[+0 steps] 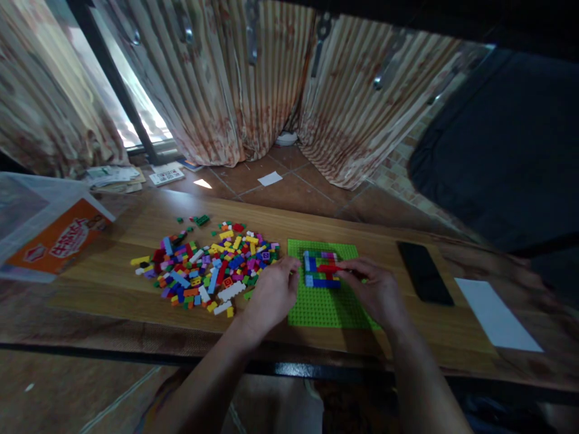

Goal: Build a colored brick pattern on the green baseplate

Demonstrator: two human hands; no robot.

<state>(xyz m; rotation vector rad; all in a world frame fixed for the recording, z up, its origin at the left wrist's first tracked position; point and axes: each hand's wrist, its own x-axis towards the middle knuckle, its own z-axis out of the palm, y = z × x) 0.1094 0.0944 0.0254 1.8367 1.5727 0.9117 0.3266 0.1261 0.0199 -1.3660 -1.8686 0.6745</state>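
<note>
A green baseplate [316, 310] lies on the wooden board, carrying a rectangular outline of blue, light blue, red and purple bricks [323, 283]. My right hand [375, 289] reaches in from the right, thumb and fingertips pinching a long red brick [329, 269] over the middle of that outline. Whether the red brick touches the bricks under it, I cannot tell. My left hand [275, 289] is at the plate's left edge with its fingers curled together. Anything inside those fingers is hidden. Just left of this hand spreads a heap of loose coloured bricks [217, 265].
A clear plastic box [27, 205] with an orange label stands at the far left. To the right of the plate lie a black phone [424, 273] and a white sheet of paper [497, 314]. Papers [113, 176] and curtains [271, 90] are beyond the wooden board [149, 208].
</note>
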